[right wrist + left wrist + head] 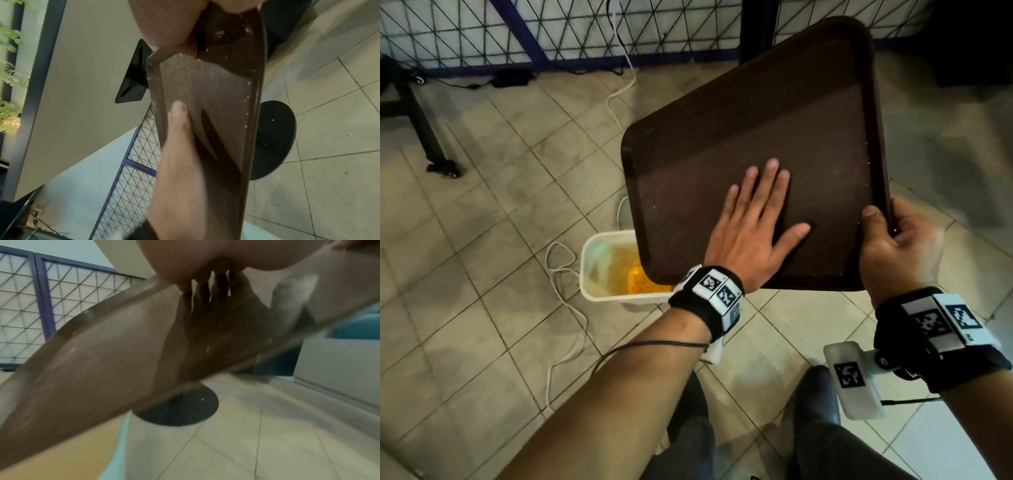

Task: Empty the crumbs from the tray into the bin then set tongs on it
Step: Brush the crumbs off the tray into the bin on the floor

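A dark brown tray (774, 113) is held tilted above a white bin (599, 270) on the floor, its low corner over the bin. Yellow crumbs (640, 279) lie in the bin, and a few specks (202, 72) still cling to the tray (226, 91). My left hand (753, 219) lies flat on the tray's surface with straight, spread fingers. My right hand (893, 246) grips the tray's near right rim, thumb on top, fingers underneath. In the left wrist view the tray (102, 353) is blurred. No tongs are in view.
Tiled floor (482, 240) all around, with white cables (561, 274) lying beside the bin. A wire-grid partition (517, 31) with a blue frame runs along the back. A black round table base (273, 139) stands under the tray; a black stand leg (431, 137) is at left.
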`<state>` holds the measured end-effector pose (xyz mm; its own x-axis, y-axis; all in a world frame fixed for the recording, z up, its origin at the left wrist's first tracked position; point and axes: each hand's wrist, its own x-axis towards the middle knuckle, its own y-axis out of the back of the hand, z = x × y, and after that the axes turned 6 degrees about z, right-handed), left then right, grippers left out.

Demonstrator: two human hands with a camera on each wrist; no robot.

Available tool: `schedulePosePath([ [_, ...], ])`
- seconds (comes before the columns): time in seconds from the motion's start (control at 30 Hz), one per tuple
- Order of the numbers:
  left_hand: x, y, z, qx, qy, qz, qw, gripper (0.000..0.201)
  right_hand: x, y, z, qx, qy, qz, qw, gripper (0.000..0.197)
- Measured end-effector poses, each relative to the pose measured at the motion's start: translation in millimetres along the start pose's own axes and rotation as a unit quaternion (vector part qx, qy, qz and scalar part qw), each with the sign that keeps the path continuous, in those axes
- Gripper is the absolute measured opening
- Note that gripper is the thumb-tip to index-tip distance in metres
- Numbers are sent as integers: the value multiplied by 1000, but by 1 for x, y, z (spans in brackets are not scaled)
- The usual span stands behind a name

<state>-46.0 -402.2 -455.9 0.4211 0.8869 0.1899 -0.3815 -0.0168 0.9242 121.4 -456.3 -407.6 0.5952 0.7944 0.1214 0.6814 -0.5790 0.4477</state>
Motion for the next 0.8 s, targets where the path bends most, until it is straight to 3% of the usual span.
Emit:
schedulePosePath([
  [0.1, -44, -22, -47, -7, 131, -53, 990, 77, 3, 4, 3, -2, -1, 9, 1000, 17],
  [0.2, -87, -22, -100, 50, 261, -130, 955, 80, 5, 5, 5, 7, 4, 12, 1000, 15],
  [0.27, -82, -11, -118, 52, 271, -97, 956, 78, 5, 4, 5, 25, -5, 16, 1000, 14],
  [0.4, -15, 14, -126, 8, 247, 1, 969, 75, 2, -2, 0, 47, 2, 11, 999, 14],
  [0.53, 26, 25, -131, -24, 267, 12, 963, 77, 2, -1, -1, 59, -3, 14, 998, 17],
  [0.67, -30, 1, -123, -61, 303, -25, 951, 80, 1, -5, -6, 90, -17, 11, 996, 19],
  [0.8, -103, -17, -115, -27, 301, -156, 941, 88, -1, -3, -7, 63, 8, 7, 998, 18],
])
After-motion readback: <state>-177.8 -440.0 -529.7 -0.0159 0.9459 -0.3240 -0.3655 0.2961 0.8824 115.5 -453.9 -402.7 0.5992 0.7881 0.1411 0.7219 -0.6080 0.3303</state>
